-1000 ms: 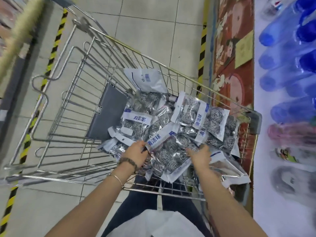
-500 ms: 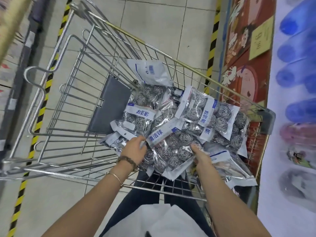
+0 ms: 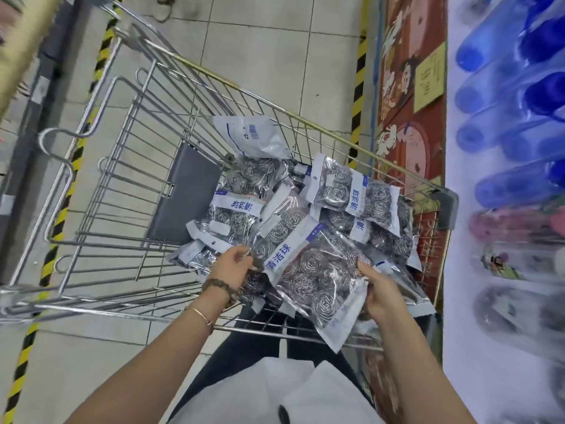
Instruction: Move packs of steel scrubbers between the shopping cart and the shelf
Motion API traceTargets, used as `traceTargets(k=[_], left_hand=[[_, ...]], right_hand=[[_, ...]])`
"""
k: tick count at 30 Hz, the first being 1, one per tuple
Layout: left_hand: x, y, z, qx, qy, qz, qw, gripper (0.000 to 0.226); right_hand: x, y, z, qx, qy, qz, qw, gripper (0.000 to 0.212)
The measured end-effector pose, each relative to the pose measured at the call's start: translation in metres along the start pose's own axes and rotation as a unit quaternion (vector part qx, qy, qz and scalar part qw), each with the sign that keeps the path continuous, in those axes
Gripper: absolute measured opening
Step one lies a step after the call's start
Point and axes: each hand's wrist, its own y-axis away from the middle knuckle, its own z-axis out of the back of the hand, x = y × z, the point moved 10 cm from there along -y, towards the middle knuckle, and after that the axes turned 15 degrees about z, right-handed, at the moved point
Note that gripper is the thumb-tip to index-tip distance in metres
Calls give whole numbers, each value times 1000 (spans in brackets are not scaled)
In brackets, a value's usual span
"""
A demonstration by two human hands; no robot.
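**Inspector:** Movement since the earlier frame?

**Recorder:** Raised and drawn nearer. The clear plastic pack of coiled steel scrubbers point(image 3: 318, 280) now overhangs the near rail of the silver wire shopping cart point(image 3: 76, 307). Half a second ago it lay inside that rail.

**Inspector:** Hand poses?

**Recorder:** Both forearms reach in from the near edge. The right hand point(image 3: 380, 293) is at the pack's right edge, with the thumb laid across the top face and the fingers tucked beneath: a firm hold. The left hand point(image 3: 230, 266) wears a brown beaded bracelet point(image 3: 218, 286) and a thin metal bangle point(image 3: 201, 315). Its fingers point right, meeting the pack's labelled left corner. Whether they pinch the film or merely touch it cannot be told.

**Inspector:** Orientation?

**Recorder:** The long axis runs far to near, leaning right at the near end. The blue-and-white label band crosses the far-left end. The bottom seam points near-right, towards the person. Printed face up.

**Inspector:** Location?

**Recorder:** Between both hands, above the heap of similar scrubber packs point(image 3: 241, 206) in the cart's near right part.
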Motion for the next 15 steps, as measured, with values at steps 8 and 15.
traceTargets(k=[8,15], left_hand=[[-21,45,-20,30,190,16,981,67],[-56,77,-53,245,460,107,847,53]], right_hand=[[25,13,34,127,-59,45,989,94],[40,31,-31,130,-166,27,977,36]])
